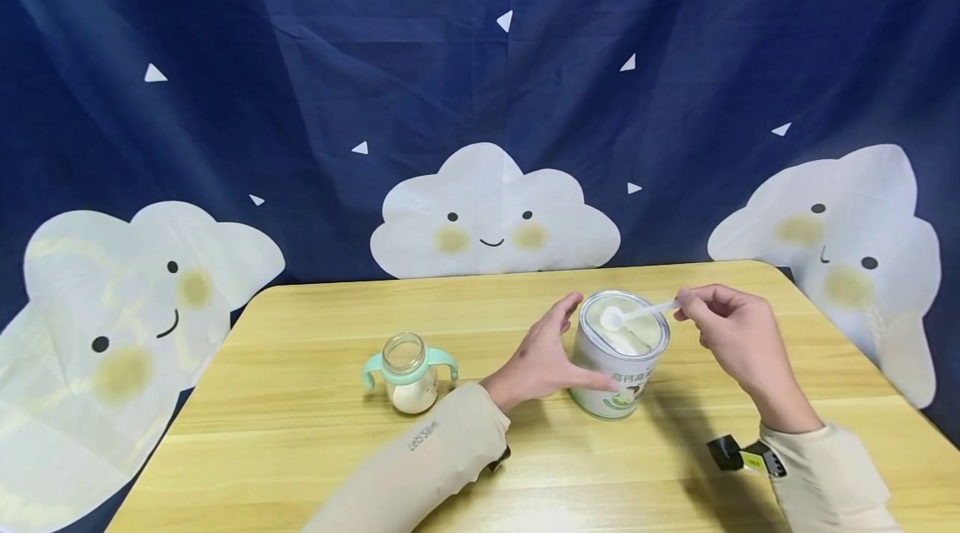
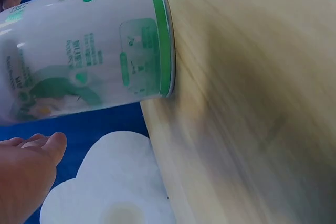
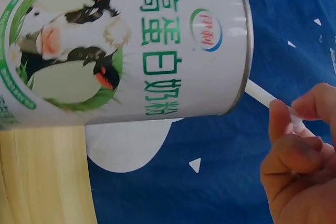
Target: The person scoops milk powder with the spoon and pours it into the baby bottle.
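Observation:
A white milk powder can point(image 1: 611, 371) with a cow picture stands upright on the table, its top uncovered and pale powder point(image 1: 626, 341) inside. My left hand point(image 1: 543, 358) is spread at the can's left side, thumb stretched across the front and fingers reaching toward the back. In the left wrist view, a gap shows between the visible fingers point(image 2: 37, 150) and the can. My right hand point(image 1: 731, 333) pinches the handle end of a white scoop point(image 1: 648, 311) between thumb and fingertips. The scoop's bowl is over the can's opening, and its handle crosses the right rim.
A baby bottle point(image 1: 412, 390) with mint-green handles stands uncapped left of the can, pale contents in its lower part. The light wooden table point(image 1: 315, 350) ends at a dark blue curtain point(image 1: 420, 58) printed with smiling clouds.

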### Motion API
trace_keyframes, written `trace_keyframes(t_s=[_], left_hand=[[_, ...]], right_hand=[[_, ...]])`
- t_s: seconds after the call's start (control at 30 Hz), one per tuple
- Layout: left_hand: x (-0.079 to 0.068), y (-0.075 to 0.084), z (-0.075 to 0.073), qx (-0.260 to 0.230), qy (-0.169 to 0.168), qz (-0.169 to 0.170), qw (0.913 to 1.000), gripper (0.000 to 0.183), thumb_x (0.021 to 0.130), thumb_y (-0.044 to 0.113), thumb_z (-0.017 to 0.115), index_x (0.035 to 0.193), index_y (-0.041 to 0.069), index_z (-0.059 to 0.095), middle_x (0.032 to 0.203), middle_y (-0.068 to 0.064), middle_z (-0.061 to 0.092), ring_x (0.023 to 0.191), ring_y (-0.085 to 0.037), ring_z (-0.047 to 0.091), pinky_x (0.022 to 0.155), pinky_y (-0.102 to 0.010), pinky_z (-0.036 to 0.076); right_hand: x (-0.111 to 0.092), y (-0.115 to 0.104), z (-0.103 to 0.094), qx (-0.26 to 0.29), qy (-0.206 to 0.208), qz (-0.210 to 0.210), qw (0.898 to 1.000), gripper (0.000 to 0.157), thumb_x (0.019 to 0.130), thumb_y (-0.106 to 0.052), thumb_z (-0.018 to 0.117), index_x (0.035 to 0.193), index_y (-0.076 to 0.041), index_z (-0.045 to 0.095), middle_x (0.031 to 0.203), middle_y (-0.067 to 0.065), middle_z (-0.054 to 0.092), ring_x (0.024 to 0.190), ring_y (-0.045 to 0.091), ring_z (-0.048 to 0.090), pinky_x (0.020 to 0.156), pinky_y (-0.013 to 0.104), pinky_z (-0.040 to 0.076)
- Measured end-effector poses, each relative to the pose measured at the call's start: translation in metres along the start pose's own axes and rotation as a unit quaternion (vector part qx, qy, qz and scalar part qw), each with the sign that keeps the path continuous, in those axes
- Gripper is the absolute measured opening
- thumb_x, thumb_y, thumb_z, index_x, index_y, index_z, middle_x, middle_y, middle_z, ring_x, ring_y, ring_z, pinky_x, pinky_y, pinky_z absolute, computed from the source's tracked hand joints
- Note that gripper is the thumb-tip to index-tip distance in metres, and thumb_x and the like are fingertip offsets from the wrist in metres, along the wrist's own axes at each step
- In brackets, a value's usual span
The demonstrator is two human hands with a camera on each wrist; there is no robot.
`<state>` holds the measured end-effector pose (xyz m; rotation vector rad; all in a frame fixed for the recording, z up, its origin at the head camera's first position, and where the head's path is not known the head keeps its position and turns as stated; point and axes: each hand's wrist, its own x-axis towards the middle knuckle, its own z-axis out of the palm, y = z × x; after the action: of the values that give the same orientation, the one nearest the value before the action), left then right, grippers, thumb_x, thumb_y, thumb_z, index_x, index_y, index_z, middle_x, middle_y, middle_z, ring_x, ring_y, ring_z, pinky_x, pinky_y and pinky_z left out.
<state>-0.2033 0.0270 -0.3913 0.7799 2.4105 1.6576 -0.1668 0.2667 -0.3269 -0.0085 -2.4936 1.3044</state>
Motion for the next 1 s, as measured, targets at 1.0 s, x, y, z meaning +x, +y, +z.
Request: trace_keyframes(t_s=[1.0], left_hand=[[0.01,-0.008,0.023,0.001,0.04,-0.003,0.9992,0.107,0.061,0.03,0.098,0.15,0.021,0.039,0.13,0.01,0.057,0.114,-0.003,0.055,0.099,-0.026,0.045]], right_hand=[[0.009,0.002,0.024,-0.158,0.031,-0.332,0.929,0.016,0.075,0.003,0.083,0.085,-0.007,0.076,0.08,-0.001,0.069,0.062,0.006,0.051,0.054,0.014,0.039]])
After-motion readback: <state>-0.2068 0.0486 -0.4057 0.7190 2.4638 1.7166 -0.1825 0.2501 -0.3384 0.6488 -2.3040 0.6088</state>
